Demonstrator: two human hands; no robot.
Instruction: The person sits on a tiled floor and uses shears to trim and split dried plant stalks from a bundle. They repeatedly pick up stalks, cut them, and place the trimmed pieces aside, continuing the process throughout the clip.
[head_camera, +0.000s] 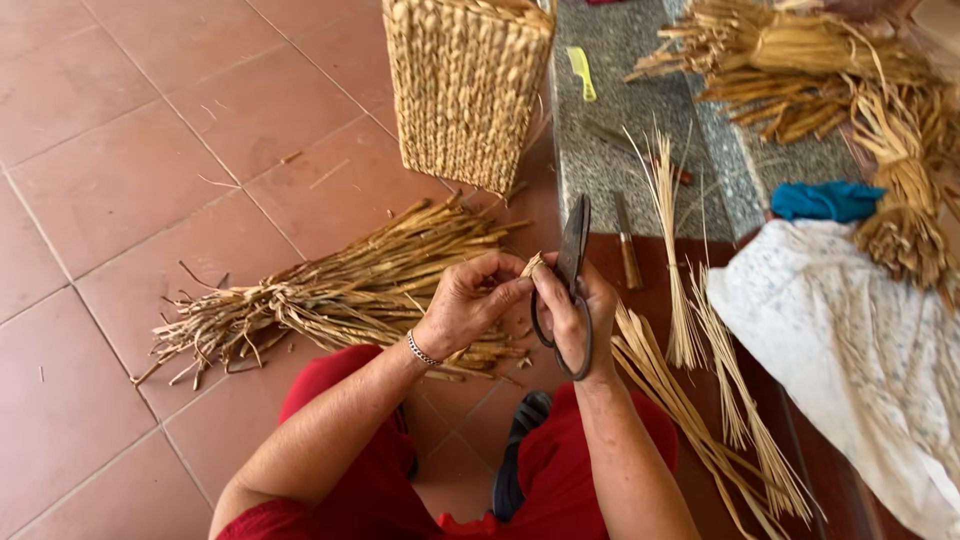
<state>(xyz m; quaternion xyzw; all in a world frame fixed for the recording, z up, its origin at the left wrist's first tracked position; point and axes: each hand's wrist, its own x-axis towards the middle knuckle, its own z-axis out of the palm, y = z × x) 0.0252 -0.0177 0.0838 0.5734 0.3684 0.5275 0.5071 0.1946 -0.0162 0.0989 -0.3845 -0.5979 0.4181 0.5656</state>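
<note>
My left hand (470, 305), with a thin bracelet at the wrist, pinches the end of a short straw-coloured reed piece (533, 265). My right hand (582, 318) touches the same piece with its fingertips and grips dark iron scissors (572, 262), whose blades point up and away and whose loop handle hangs below the palm. Both hands meet above my red-trousered knees. A bundle of dried reeds (330, 295) lies on the tiled floor just left of my hands. Thin split reed strips (690, 400) fan out on the floor to the right.
A tall woven basket (465, 85) stands ahead. Beyond it, a grey stone step (620, 120) carries a yellow-green comb (582, 72) and a knife (626, 245). More reed bundles (800, 70) lie at the top right, above a blue cloth (825, 200) and a white patterned cloth (850, 350).
</note>
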